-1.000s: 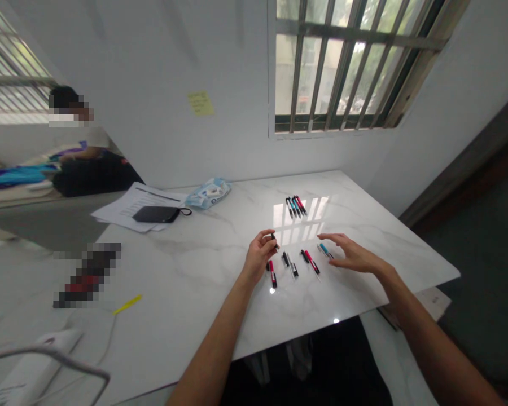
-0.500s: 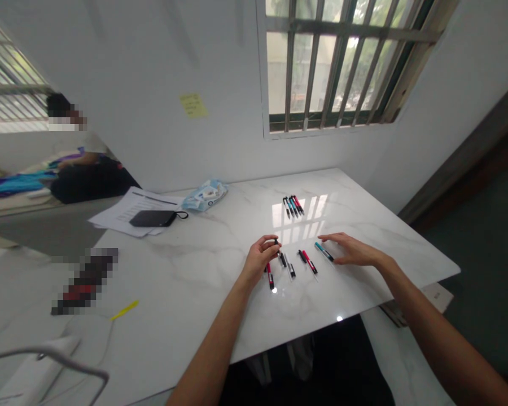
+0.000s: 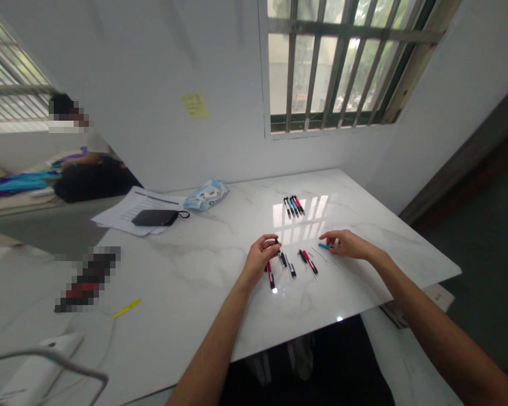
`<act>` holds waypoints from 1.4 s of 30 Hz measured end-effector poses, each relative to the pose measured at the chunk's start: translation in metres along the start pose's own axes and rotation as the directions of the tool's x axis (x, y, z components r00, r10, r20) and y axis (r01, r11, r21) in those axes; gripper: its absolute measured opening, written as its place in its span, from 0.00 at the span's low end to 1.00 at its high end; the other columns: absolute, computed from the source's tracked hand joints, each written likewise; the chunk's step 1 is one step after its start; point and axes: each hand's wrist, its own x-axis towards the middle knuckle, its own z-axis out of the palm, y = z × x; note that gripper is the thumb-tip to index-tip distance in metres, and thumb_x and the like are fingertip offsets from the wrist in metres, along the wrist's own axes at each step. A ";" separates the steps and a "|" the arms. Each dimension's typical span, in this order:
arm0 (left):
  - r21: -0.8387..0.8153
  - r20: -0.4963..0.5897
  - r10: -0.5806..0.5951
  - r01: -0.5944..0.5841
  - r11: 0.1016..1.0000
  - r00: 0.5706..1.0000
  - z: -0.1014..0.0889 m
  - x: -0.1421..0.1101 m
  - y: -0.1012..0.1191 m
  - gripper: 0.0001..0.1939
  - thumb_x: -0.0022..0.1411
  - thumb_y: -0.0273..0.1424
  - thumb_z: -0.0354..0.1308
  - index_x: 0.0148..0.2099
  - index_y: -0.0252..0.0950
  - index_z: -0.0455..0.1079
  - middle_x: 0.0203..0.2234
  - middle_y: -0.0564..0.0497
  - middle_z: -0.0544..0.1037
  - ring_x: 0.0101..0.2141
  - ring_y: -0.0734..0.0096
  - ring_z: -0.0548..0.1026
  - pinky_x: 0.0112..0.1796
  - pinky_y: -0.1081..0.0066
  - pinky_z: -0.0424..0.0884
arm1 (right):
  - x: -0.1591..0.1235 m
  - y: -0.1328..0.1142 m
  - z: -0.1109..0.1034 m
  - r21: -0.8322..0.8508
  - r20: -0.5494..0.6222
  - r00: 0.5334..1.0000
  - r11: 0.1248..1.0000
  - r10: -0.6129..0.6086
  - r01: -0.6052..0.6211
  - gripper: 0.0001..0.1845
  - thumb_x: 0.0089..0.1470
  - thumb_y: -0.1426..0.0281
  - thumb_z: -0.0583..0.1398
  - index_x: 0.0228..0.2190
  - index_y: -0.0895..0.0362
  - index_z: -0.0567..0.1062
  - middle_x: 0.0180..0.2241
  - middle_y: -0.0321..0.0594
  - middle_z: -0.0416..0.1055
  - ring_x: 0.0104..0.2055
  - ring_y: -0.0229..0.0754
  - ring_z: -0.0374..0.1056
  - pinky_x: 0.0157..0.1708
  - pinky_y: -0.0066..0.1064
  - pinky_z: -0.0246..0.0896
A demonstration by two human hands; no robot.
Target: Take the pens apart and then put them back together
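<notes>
My left hand [image 3: 256, 262] pinches a small black pen part [image 3: 276, 241] between thumb and fingers. My right hand [image 3: 352, 246] has its fingers closed on a blue pen barrel [image 3: 323, 246], partly covered by them. A thin pen refill [image 3: 327, 259] lies on the table just left of that hand. Between the hands rest a red pen barrel [image 3: 310, 263] with a short black pen piece [image 3: 302, 256] beside it, and a silver and black barrel [image 3: 292, 267]. Another red and black barrel [image 3: 271, 277] lies beside my left wrist.
Several pens [image 3: 294, 206] stand in a row, lying flat, farther back on the white marbled table [image 3: 220, 265]. To the left are a blue wipes packet [image 3: 206, 195], papers [image 3: 127, 206] and a black phone-like case [image 3: 156, 217]. A person [image 3: 87, 163] sits beyond at far left.
My right hand has closed on the blue barrel and raised it slightly, turning it. A thin refill now shows on the table beside it. My left hand stays in place.
</notes>
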 end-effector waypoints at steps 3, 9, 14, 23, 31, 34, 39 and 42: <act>0.005 -0.006 0.025 -0.025 1.000 1.000 -0.001 0.001 0.000 0.25 0.49 0.37 0.75 0.49 0.36 0.76 0.36 0.48 0.80 0.35 0.71 0.77 0.41 0.70 0.73 | -0.002 -0.003 0.006 0.008 -0.170 0.984 0.999 0.053 -0.052 0.20 0.52 0.71 0.63 0.47 0.50 0.81 0.34 0.38 0.80 0.33 0.44 0.74 0.38 0.37 0.70; 0.107 0.004 0.081 -0.081 0.991 0.997 0.005 0.000 -0.001 0.19 0.48 0.35 0.75 0.42 0.34 0.78 0.37 0.48 0.82 0.37 0.68 0.78 0.44 0.68 0.72 | 0.003 -0.065 0.043 0.347 -0.404 0.911 0.935 0.081 0.071 0.17 0.54 0.64 0.66 0.46 0.52 0.76 0.36 0.39 0.79 0.36 0.44 0.76 0.36 0.35 0.71; 0.095 0.043 0.102 -0.105 0.990 0.994 0.010 -0.002 -0.001 0.20 0.48 0.36 0.75 0.42 0.35 0.76 0.40 0.46 0.83 0.39 0.65 0.80 0.45 0.67 0.73 | 0.017 -0.130 0.081 0.471 -0.420 0.907 0.864 0.044 0.176 0.12 0.53 0.62 0.67 0.38 0.52 0.74 0.34 0.36 0.78 0.34 0.42 0.76 0.34 0.33 0.70; 0.076 0.045 0.106 -0.109 0.991 0.993 0.010 -0.004 0.003 0.19 0.50 0.37 0.75 0.42 0.35 0.79 0.38 0.48 0.84 0.39 0.64 0.80 0.46 0.66 0.73 | 0.022 -0.141 0.091 0.445 -0.439 0.898 0.877 0.037 0.181 0.12 0.55 0.55 0.67 0.34 0.50 0.77 0.31 0.36 0.79 0.32 0.44 0.75 0.34 0.37 0.71; 0.060 -0.031 0.106 -0.104 0.993 0.994 0.008 -0.003 0.004 0.18 0.48 0.35 0.75 0.41 0.35 0.80 0.37 0.48 0.84 0.38 0.67 0.79 0.47 0.66 0.73 | -0.028 -0.065 0.063 0.120 -0.537 0.840 0.993 0.074 -0.011 0.15 0.58 0.56 0.65 0.43 0.51 0.80 0.45 0.44 0.80 0.45 0.53 0.73 0.46 0.46 0.69; 0.078 -0.029 0.104 -0.102 0.992 0.994 0.008 -0.002 0.005 0.17 0.48 0.35 0.75 0.41 0.35 0.81 0.37 0.48 0.84 0.38 0.66 0.79 0.47 0.67 0.73 | -0.053 -0.036 0.060 0.039 -0.521 0.847 0.994 0.103 -0.097 0.16 0.58 0.55 0.65 0.44 0.50 0.80 0.47 0.45 0.78 0.49 0.56 0.71 0.50 0.49 0.67; 0.122 -0.022 0.124 -0.121 0.985 0.992 0.009 -0.003 0.006 0.15 0.51 0.36 0.73 0.40 0.35 0.81 0.35 0.49 0.82 0.36 0.68 0.78 0.43 0.68 0.72 | -0.061 -0.026 0.068 0.025 -0.475 0.871 0.992 0.121 -0.124 0.13 0.59 0.57 0.64 0.42 0.49 0.82 0.47 0.45 0.78 0.52 0.56 0.70 0.54 0.51 0.66; 0.139 -0.011 0.141 -0.138 0.981 0.990 0.008 -0.004 0.007 0.15 0.50 0.36 0.73 0.40 0.36 0.80 0.34 0.51 0.81 0.35 0.69 0.77 0.42 0.69 0.72 | -0.052 -0.030 0.072 0.033 -0.477 0.873 0.994 0.104 -0.100 0.10 0.60 0.58 0.63 0.36 0.49 0.83 0.44 0.44 0.79 0.51 0.56 0.70 0.55 0.52 0.65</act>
